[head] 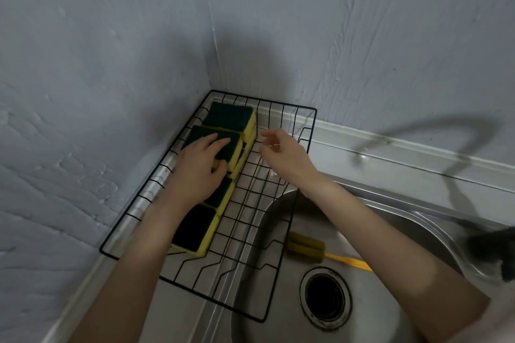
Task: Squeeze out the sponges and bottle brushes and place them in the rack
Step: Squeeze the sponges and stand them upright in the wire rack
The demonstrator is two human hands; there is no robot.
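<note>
A black wire rack sits in the corner, partly over the steel sink. Several yellow sponges with dark green tops lie in a row along its left side, from the far sponge to the near sponge. My left hand grips a sponge in that row, fingers on top and thumb at its yellow edge. My right hand hovers over the rack's bare right half, fingers loosely curled, holding nothing. A bottle brush with an olive foam head and a yellow handle lies in the sink basin.
Grey walls meet right behind the rack. The sink's drain lies near the front. A dark object shows at the sink's right edge. A faucet's shadow falls on the right wall.
</note>
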